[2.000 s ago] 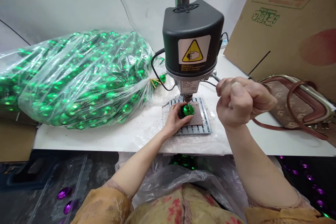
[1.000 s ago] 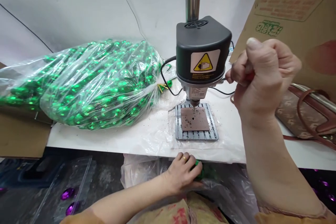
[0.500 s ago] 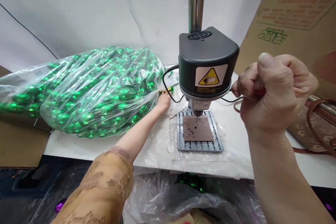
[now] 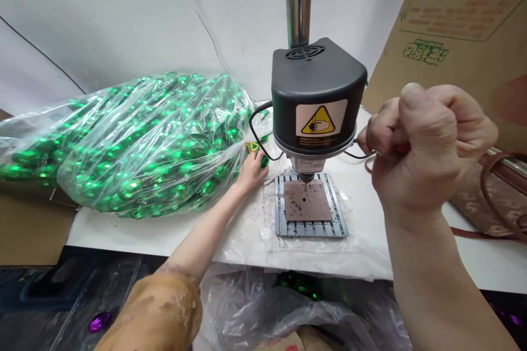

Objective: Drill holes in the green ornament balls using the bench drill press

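Observation:
A small drill press with a black head [image 4: 315, 88] stands in front of me, its bit above a brown board [image 4: 317, 205] with one dark hole. The board lies on a slotted metal base [image 4: 340, 225]. My right hand [image 4: 428, 142] is closed in a fist at the right of the head, around the press's feed handle, which is mostly hidden. My left hand [image 4: 252, 170] reaches to the mouth of a clear plastic bag [image 4: 164, 148] full of shiny green faceted ornaments. Its fingers are closed on one green ornament [image 4: 264, 161].
A cardboard box [image 4: 411, 22] stands at the right, near a brown-strapped bag [image 4: 481, 197]. A steel column [image 4: 297, 0] rises behind the drill head. Plastic sheeting [image 4: 255, 241] covers part of the white table [image 4: 144, 233]. A purple ornament [image 4: 99, 322] lies below the table's edge.
My left hand has drawn back toward me from beside the bag's mouth, and a green ornament now shows at its fingers. My right hand stays on the handle. The view has shifted slightly.

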Available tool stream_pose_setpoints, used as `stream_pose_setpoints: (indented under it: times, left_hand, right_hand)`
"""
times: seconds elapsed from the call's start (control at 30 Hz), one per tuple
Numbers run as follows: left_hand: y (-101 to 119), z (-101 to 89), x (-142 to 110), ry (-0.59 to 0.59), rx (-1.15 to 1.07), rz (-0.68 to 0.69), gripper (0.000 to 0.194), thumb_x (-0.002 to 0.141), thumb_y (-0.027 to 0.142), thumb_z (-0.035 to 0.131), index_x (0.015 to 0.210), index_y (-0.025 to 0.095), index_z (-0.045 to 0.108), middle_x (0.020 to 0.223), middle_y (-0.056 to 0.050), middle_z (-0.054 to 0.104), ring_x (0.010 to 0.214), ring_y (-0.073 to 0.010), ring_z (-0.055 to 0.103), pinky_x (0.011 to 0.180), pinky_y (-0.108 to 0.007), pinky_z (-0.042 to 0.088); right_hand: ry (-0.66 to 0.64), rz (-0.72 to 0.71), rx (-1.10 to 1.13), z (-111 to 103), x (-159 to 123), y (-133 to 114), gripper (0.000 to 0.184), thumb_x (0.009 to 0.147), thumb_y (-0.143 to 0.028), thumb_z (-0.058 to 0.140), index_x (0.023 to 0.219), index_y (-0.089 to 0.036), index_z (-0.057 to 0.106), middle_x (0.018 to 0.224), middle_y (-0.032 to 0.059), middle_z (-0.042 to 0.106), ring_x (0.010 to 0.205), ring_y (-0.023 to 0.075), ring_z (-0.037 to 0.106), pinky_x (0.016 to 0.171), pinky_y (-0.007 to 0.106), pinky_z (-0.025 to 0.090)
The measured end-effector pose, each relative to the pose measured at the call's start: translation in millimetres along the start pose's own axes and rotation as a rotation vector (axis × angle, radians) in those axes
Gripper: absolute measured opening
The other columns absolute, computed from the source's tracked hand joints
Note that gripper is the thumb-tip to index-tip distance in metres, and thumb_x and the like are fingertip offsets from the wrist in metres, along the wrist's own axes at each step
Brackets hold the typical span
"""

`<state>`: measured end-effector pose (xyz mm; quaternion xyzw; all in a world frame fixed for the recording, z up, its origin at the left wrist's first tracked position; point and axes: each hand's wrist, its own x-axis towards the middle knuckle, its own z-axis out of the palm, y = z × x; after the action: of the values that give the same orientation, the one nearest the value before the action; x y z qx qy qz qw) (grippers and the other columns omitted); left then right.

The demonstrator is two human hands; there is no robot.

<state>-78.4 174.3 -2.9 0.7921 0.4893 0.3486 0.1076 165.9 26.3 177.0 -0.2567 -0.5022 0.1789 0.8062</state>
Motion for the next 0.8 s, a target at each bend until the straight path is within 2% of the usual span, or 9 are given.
stream_pose_setpoints:
  times: [0.1, 0.17, 0.27, 0.33, 0.4, 0.47, 0.57, 0.7, 0.8]
  left_hand:
    - [13.8, -15.0, -46.2, 0.061, -0.162, -0.129, 0.040, 0.074, 0.021, 0.076, 0.112, 0.020, 0.065, 0.113, -0.010, 0.066, 0.110, -0.0275, 0.063, 0.103, -0.045, 0.049]
    - [30.4, -20.9, -71.4, 0.114, -0.451, -0.293, 0.049, 0.076, 0.032, 0.078, 0.120, 0.022, 0.062, 0.114, -0.008, 0.067, 0.106, -0.0244, 0.065, 0.100, -0.042, 0.051]
    - [59.6, -21.9, -92.1, 0.054, -1.000, -0.539, 0.053, 0.081, 0.047, 0.076, 0.124, 0.022, 0.060, 0.113, -0.008, 0.070, 0.101, -0.0231, 0.069, 0.094, -0.042, 0.055]
    - [75.7, -17.9, -95.4, -0.010, -1.223, -0.625, 0.053, 0.080, 0.051, 0.077, 0.120, 0.020, 0.062, 0.111, -0.008, 0.072, 0.097, -0.0230, 0.071, 0.091, -0.043, 0.057]
    - [86.3, -10.6, -93.8, -0.011, -1.260, -0.660, 0.054, 0.073, 0.047, 0.084, 0.115, 0.019, 0.064, 0.107, -0.007, 0.073, 0.091, -0.0200, 0.071, 0.087, -0.037, 0.056]
    - [91.7, -1.1, -90.6, 0.044, -1.200, -0.659, 0.056, 0.066, 0.040, 0.090, 0.111, 0.019, 0.065, 0.100, -0.004, 0.073, 0.087, -0.0162, 0.069, 0.082, -0.031, 0.054]
    - [95.0, 14.2, -86.0, 0.114, -1.133, -0.584, 0.055, 0.060, 0.035, 0.094, 0.104, 0.019, 0.064, 0.095, -0.002, 0.072, 0.089, -0.0148, 0.067, 0.084, -0.029, 0.052]
    - [97.3, 28.4, -82.9, 0.060, -1.097, -0.465, 0.054, 0.060, 0.034, 0.095, 0.100, 0.018, 0.062, 0.098, -0.003, 0.072, 0.093, -0.0163, 0.067, 0.089, -0.032, 0.052]
    - [97.4, 32.3, -82.6, 0.001, -1.049, -0.411, 0.055, 0.060, 0.036, 0.095, 0.100, 0.018, 0.062, 0.101, -0.005, 0.071, 0.094, -0.0172, 0.067, 0.088, -0.032, 0.053]
  right_hand:
    - [0.015, -0.014, 0.011, -0.9, 0.1, 1.5, 0.039, 0.090, -0.024, 0.060, 0.056, -0.020, 0.040, 0.045, -0.0081, 0.038, 0.041, 0.0043, 0.037, 0.043, 0.028, 0.030]
    - [0.024, -0.008, 0.028, -1.0, 0.5, 2.7, 0.040, 0.088, -0.025, 0.062, 0.055, -0.021, 0.041, 0.043, -0.0080, 0.039, 0.040, 0.0057, 0.037, 0.042, 0.029, 0.029]
    - [0.044, 0.001, 0.056, -0.4, 1.4, 3.7, 0.039, 0.085, -0.024, 0.065, 0.055, -0.022, 0.041, 0.041, -0.0076, 0.039, 0.038, 0.0082, 0.037, 0.040, 0.032, 0.028]
    - [0.049, 0.002, 0.068, 0.0, 1.4, 3.9, 0.039, 0.085, -0.024, 0.066, 0.055, -0.023, 0.040, 0.041, -0.0076, 0.040, 0.037, 0.0087, 0.036, 0.039, 0.032, 0.027]
    - [0.039, -0.001, 0.072, 0.1, 1.0, 4.0, 0.040, 0.086, -0.025, 0.065, 0.055, -0.022, 0.040, 0.041, -0.0078, 0.040, 0.037, 0.0077, 0.035, 0.041, 0.030, 0.027]
    - [0.029, -0.005, 0.067, -0.3, 0.4, 4.1, 0.040, 0.088, -0.026, 0.064, 0.057, -0.021, 0.039, 0.043, -0.0082, 0.039, 0.039, 0.0057, 0.035, 0.043, 0.027, 0.028]
    - [0.019, -0.005, 0.073, -1.2, 0.0, 4.6, 0.040, 0.087, -0.027, 0.065, 0.057, -0.021, 0.039, 0.044, -0.0083, 0.040, 0.039, 0.0051, 0.037, 0.043, 0.027, 0.028]
    - [0.024, 0.011, 0.099, -1.4, -0.3, 5.1, 0.040, 0.086, -0.028, 0.067, 0.057, -0.022, 0.040, 0.043, -0.0080, 0.040, 0.038, 0.0078, 0.036, 0.041, 0.030, 0.027]
    - [0.016, 0.006, 0.079, -1.1, -1.2, 4.6, 0.042, 0.088, -0.030, 0.065, 0.057, -0.022, 0.038, 0.046, -0.0073, 0.037, 0.040, 0.0068, 0.036, 0.041, 0.028, 0.030]
